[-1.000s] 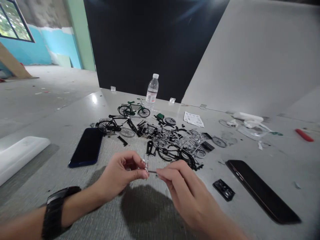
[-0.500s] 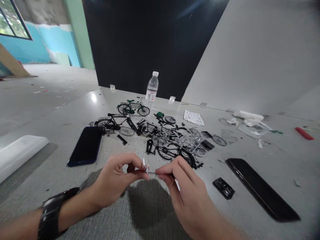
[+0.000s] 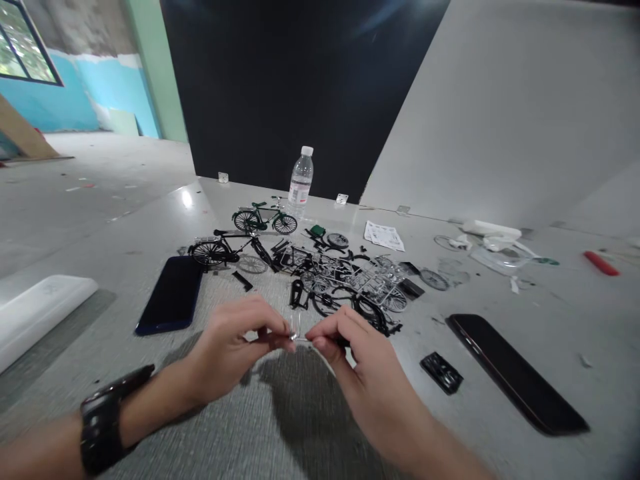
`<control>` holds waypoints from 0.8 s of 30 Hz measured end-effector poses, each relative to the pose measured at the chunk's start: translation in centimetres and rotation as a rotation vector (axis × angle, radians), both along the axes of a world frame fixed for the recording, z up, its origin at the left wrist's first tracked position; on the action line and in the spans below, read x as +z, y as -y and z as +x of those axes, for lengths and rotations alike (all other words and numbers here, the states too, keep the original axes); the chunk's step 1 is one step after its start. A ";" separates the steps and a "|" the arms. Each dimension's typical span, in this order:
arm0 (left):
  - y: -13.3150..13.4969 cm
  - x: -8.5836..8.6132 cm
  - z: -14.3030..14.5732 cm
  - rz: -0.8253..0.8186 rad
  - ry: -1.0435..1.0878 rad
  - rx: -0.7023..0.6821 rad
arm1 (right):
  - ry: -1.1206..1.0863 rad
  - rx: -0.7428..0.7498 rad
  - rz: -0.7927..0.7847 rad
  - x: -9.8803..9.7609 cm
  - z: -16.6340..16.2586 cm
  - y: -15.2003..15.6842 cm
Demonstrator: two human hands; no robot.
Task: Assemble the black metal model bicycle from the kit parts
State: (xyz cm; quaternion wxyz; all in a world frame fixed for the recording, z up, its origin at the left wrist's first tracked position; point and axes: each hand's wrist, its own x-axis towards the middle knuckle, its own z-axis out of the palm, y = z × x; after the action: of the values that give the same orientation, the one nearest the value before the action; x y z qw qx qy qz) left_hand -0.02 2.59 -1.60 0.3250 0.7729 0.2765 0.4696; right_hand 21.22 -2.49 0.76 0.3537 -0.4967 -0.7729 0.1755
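Note:
My left hand (image 3: 233,350), with a black band on the wrist, pinches a small silver model-bicycle part (image 3: 296,327) between thumb and fingertips. Two thin prongs of this part point upward. From its right side a thin silver rod (image 3: 303,340) reaches to my right hand (image 3: 370,380), whose thumb and forefinger are closed on the rod's end. Whether rod and part are joined I cannot tell. Just beyond the hands lies a pile of silver and black bicycle parts (image 3: 357,277). A black model bicycle (image 3: 230,248) and a green one (image 3: 265,217) stand behind it.
A dark blue phone (image 3: 173,293) and a white case (image 3: 40,313) lie to the left. At right are a small black parts tray (image 3: 442,372), a black phone (image 3: 515,373) and a red-handled tool (image 3: 601,263). A water bottle (image 3: 301,177) and a paper sheet (image 3: 384,235) are farther back.
The silver part has turned a little, so both upright prongs now show between the hands. My right hand has shifted slightly left, closer to my left hand. The view has moved slightly.

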 end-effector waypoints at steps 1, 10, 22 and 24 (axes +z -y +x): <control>-0.1 0.1 0.2 -0.083 0.025 0.037 | 0.010 -0.010 0.032 0.1 0.2 -0.2; 0.5 -0.1 1.1 -0.644 0.111 -0.200 | -0.052 -0.053 0.042 -0.3 1.3 -0.5; 0.3 -1.0 1.2 -0.617 0.136 -0.158 | -0.392 -0.159 -0.188 -1.0 0.4 -0.8; 0.3 -1.0 1.2 -0.614 0.128 -0.137 | -0.446 -0.164 -0.232 -1.2 0.4 -0.8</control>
State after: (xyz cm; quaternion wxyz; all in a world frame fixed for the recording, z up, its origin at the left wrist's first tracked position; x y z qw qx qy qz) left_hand 1.18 2.28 -2.59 0.5908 0.6245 0.3316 0.3886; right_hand 21.64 -1.72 -0.44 0.4688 -0.5441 -0.6077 0.3390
